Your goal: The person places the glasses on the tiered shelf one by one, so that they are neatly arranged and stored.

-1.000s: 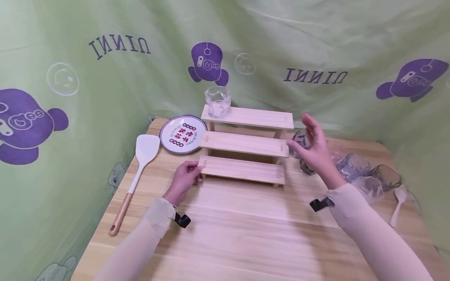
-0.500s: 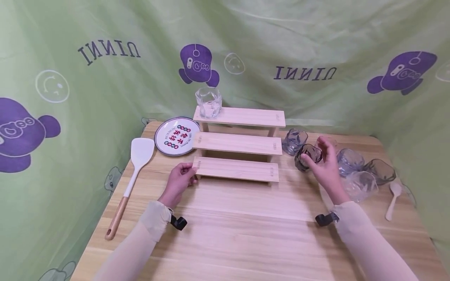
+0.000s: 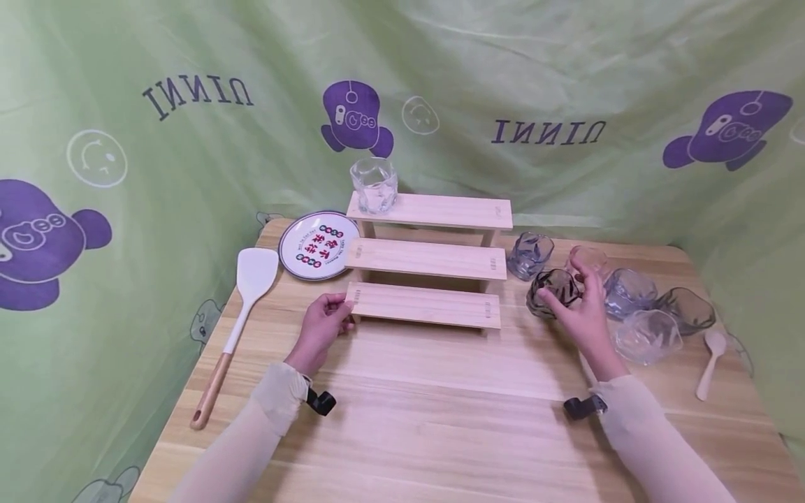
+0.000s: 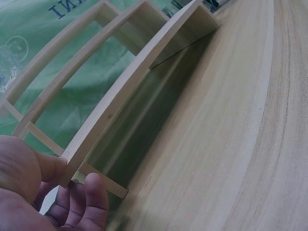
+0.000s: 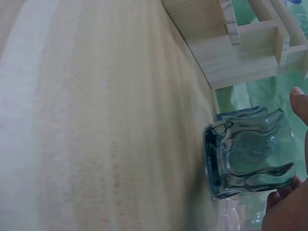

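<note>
A three-tier wooden rack [image 3: 428,305] stands mid-table. My left hand [image 3: 322,327] pinches the left end of its lowest board, thumb above and curled fingers below, as the left wrist view shows at the board's end [image 4: 72,168]. A clear glass [image 3: 375,187] stands on the top tier at the left. At the right, my right hand [image 3: 588,314] is around a dark-tinted glass [image 3: 548,297] that stands on the table. In the right wrist view the thumb [image 5: 299,103] is apart from that glass [image 5: 250,154], while fingertips lie close by its other side; contact is unclear.
Behind the dark glass stands a bluish glass [image 3: 531,255]. Several more glasses [image 3: 648,335] and a white spoon [image 3: 711,363] are farther right. A patterned plate [image 3: 317,244] and a white spatula [image 3: 254,276] with a wooden handle lie left of the rack. Green cloth [image 3: 453,63] hangs behind.
My right hand has come down from beside the middle tier, toward me and slightly right, to the dark glass. My left hand keeps its place on the rack. The head view has shifted slightly.
</note>
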Demonstrator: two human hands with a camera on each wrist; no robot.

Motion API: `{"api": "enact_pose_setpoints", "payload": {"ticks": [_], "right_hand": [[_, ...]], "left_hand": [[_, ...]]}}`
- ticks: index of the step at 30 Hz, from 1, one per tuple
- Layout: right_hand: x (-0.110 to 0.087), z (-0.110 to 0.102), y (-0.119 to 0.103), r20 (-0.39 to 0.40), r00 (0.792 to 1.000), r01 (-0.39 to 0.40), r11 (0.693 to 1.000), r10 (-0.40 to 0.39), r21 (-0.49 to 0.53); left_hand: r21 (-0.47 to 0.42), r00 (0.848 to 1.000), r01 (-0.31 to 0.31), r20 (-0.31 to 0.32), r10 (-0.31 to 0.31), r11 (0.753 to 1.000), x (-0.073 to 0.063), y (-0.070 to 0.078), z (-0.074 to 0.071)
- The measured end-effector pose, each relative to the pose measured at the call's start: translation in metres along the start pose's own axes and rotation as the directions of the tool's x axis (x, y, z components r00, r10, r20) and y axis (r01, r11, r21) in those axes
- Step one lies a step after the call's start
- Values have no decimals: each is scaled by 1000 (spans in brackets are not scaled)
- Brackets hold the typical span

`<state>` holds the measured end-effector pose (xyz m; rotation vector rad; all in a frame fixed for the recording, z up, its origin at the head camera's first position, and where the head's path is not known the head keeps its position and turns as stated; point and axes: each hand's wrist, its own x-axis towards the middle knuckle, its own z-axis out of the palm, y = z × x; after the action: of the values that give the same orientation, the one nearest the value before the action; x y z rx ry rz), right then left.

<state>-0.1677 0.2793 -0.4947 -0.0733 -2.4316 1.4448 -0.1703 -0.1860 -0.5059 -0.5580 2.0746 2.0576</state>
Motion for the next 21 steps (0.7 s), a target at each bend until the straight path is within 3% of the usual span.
{"api": "enact_pose_setpoints", "payload": {"ticks": [4,10,17,21], "right_hand": [[-3,2,4,34,998,-45,998,43,32],[-3,3,9,44,999,-34,999,32,37],[0,4,21,161,974,-180,978,162,103],[2,3,29,189,970,-187,969,156,162]], "left_hand": [[-5,1000,-6,1,6,1000,0,-1,0],[-14,1000,-4,-2,4,1000,1,-1,0],[-6,1000,-15,9,15,1000,1,0,-1],[-12,1000,-12,9,12,1000,0,0,-1]]}}
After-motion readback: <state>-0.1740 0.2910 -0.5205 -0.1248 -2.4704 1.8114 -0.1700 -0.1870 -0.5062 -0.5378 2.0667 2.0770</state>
